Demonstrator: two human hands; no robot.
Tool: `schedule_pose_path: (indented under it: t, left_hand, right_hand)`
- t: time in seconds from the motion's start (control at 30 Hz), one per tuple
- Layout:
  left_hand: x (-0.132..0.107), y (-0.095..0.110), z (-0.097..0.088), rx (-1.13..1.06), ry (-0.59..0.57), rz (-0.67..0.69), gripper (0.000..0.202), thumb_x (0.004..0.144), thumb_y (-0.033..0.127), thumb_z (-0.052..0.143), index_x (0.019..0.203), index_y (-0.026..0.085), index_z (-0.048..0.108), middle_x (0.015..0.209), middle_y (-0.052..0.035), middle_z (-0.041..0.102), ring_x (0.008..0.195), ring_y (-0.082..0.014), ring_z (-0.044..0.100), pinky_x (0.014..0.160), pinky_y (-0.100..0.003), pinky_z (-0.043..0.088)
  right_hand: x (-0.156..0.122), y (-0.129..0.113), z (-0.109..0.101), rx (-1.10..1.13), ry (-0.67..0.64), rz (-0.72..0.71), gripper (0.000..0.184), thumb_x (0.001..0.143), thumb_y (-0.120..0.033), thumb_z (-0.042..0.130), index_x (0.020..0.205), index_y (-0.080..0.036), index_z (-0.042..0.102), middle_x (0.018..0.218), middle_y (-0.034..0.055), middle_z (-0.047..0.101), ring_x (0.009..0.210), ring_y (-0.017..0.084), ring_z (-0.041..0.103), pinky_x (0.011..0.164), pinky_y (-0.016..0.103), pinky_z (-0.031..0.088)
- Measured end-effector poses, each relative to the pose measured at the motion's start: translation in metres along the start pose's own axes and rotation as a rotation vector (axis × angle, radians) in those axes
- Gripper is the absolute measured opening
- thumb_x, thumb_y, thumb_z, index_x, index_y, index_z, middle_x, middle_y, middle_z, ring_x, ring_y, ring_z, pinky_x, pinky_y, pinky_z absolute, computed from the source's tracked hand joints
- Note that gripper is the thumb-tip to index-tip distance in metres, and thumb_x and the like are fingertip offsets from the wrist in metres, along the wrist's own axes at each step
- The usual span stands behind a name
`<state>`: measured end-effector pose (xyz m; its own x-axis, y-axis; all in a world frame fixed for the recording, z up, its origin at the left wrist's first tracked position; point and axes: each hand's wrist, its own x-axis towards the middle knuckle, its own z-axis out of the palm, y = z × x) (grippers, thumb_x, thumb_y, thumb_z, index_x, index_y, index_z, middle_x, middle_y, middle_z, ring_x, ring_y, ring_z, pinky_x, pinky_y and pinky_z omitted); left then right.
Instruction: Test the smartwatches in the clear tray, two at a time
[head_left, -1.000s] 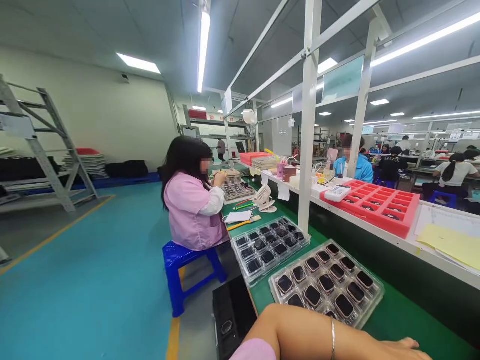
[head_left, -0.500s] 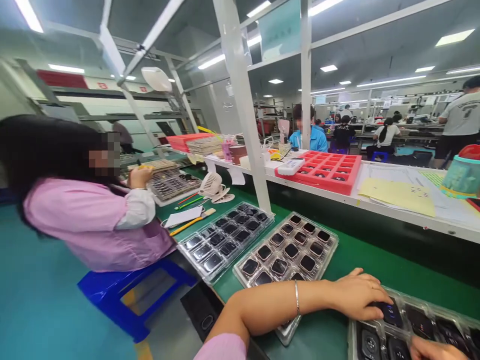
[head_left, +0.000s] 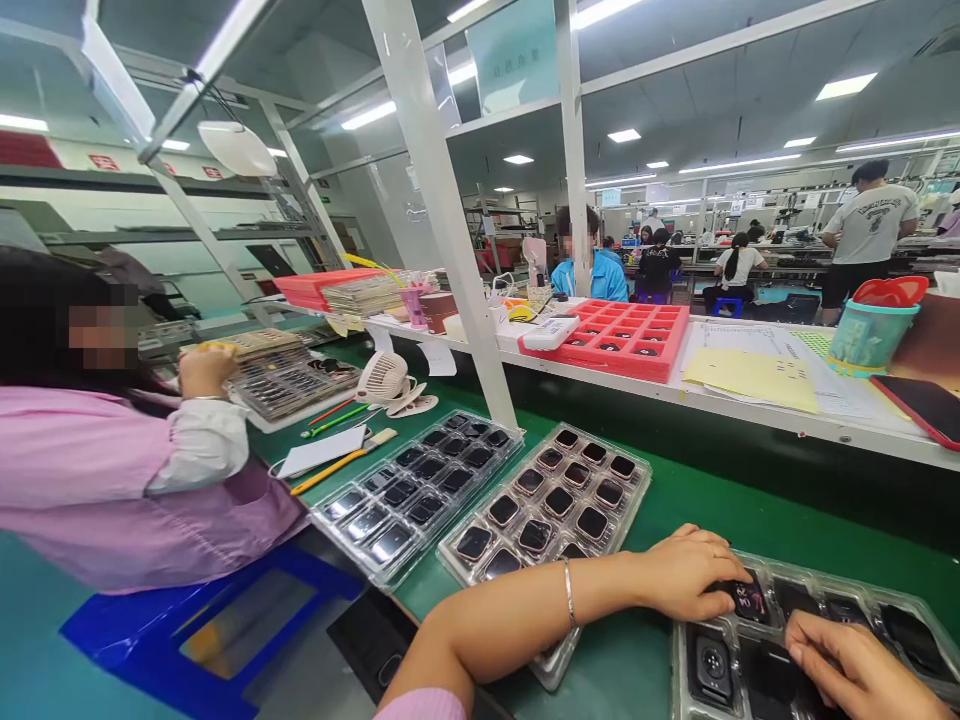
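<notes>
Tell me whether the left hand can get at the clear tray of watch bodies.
Likely yes: the left hand sits beside the clear tray, its forearm lies over the tray's near corner, and nothing stands between.

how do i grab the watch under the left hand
Pinch the watch by its two long sides, coming straight down with the left hand. It sits in a moulded pocket of the clear tray, so walls likely block a side approach, and edges keep the hand off its lit screen.

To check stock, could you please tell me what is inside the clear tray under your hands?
The clear plastic tray holds dark watch-like devices in pockets, one showing a round sensor. What lies beneath your left hand and right hand is covered from view.
</notes>
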<state>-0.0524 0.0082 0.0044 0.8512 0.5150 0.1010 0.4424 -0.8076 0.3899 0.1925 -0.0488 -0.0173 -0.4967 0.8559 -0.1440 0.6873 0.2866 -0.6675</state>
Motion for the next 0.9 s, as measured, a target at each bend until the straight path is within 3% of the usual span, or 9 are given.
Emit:
schedule_pose_path:
  t: [0.2,0.37,0.53,0.67,0.9]
  left_hand:
    - [0.0,0.001,-0.003,-0.015,-0.007,-0.001,0.043,0.087,0.033,0.047,0.128,0.02,0.052,0.13,-0.0053,0.059,0.129,-0.0248,0.043,0.105,-0.041,0.032]
    - [0.001,0.002,-0.002,-0.025,0.021,-0.006,0.043,0.087,0.03,0.048,0.128,0.021,0.052,0.129,-0.0062,0.059,0.128,-0.0248,0.043,0.106,-0.041,0.032]
    - [0.001,0.002,-0.002,-0.028,0.016,-0.013,0.043,0.086,0.028,0.048,0.129,0.021,0.052,0.13,-0.0069,0.058,0.129,-0.0253,0.043,0.106,-0.042,0.033]
    - [0.001,0.003,-0.004,-0.033,0.022,-0.014,0.043,0.086,0.028,0.048,0.128,0.022,0.052,0.129,-0.0067,0.059,0.128,-0.0255,0.043,0.105,-0.043,0.034]
    - [0.004,0.001,-0.002,-0.076,0.039,-0.001,0.04,0.087,0.025,0.047,0.127,0.021,0.053,0.129,-0.0077,0.058,0.127,-0.025,0.044,0.107,-0.043,0.032]
  right_hand:
    - [-0.001,-0.012,-0.008,-0.012,-0.057,0.033,0.038,0.096,-0.046,0.034,0.07,-0.02,0.044,0.068,-0.0004,0.052,0.065,0.015,0.047,0.059,0.023,0.035]
    - [-0.002,-0.03,-0.017,-0.042,-0.05,0.039,0.033,0.094,-0.041,0.039,0.071,-0.02,0.05,0.063,-0.0015,0.052,0.062,0.015,0.047,0.057,0.024,0.033]
    - [-0.003,-0.036,-0.012,-0.166,0.127,0.045,0.024,0.094,-0.031,0.04,0.076,-0.02,0.051,0.068,0.0001,0.059,0.064,0.017,0.055,0.062,0.027,0.038]
    - [-0.025,-0.041,-0.008,-0.242,0.196,0.002,0.021,0.096,-0.029,0.037,0.086,-0.021,0.054,0.082,0.0035,0.064,0.073,0.019,0.061,0.067,0.03,0.041]
    - [-0.073,-0.063,0.005,-0.302,0.026,-0.029,0.018,0.092,-0.019,0.042,0.078,-0.02,0.054,0.083,0.0037,0.061,0.072,0.017,0.058,0.064,0.028,0.041]
